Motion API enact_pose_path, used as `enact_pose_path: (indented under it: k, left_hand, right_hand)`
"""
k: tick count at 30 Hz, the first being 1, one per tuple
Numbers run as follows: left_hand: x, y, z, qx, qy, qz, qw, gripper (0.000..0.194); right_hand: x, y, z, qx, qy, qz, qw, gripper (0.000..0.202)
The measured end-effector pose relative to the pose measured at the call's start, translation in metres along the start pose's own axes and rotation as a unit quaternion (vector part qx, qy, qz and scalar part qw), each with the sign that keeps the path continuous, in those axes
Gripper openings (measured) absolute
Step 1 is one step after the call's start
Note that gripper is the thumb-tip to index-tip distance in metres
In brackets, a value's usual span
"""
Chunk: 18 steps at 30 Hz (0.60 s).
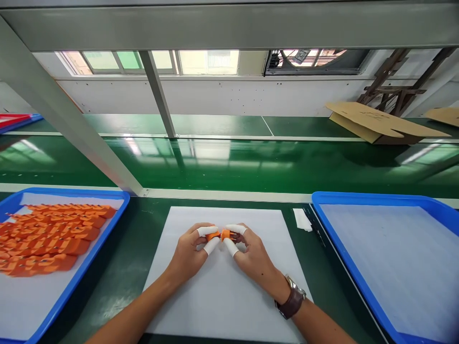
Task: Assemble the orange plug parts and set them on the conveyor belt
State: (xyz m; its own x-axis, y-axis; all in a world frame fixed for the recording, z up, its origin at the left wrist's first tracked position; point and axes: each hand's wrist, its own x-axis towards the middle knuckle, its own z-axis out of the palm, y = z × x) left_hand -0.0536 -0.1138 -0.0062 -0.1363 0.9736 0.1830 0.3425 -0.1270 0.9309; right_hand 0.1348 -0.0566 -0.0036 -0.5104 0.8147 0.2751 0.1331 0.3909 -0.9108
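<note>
Head view, with the dial centred on the fingertips: both hands meet over a smooth, matte white sheet (222, 296) laid on a dark green tabletop (139, 239). Thin white sleeves cover the thumb and index finger of each hand. The left hand (190, 251) comes in from 8 o'clock, the right hand (254, 253) from 4 o'clock, a watch (294, 298) with a dark brown strap and metal case on its wrist. Each hand is closed in a narrow pinch, with the left orange piece (213, 236) in one and the right orange piece (226, 234) in the other. Both look like small, blocky moulded plastic; the right one shows dark slots or prongs toward 3 o'clock. They lie between the facing thumbs and index fingers, almost end to end; whether they touch cannot be told.

Toward 9 o'clock, a rounded blue tray (86, 266), lined with white, carries angular orange parts (53, 239) in tight, ridged rows. At 3 o'clock is a torn-looking white scrap (301, 220), and beyond it another blue tray (369, 198) with a pale, flat lining. Glossy green surfacing (222, 167) reflects windows at 12 o'clock; folded brown cardboard (380, 119) sits toward 2.
</note>
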Motion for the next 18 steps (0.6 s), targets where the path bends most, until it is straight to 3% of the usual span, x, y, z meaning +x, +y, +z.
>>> enact_pose_path:
  k: [5,11,18]
  left_hand:
    - [-0.0026,0.0013,0.0036,0.0,0.033,-0.007,0.999,0.019]
    - [-0.0034,0.0016,-0.002,0.016,-0.055,0.02,0.998,0.044]
    - [-0.0041,-0.0035,0.001,0.15,-0.007,0.104,0.983,0.038]
  right_hand:
    - [-0.0042,-0.0073,0.0024,-0.04,-0.038,-0.06,0.997,0.027]
    - [0.0001,0.0008,-0.0008,-0.031,0.003,0.009,0.999,0.026]
    - [-0.0019,0.0001,-0.0004,-0.02,-0.008,0.026,0.999,0.024]
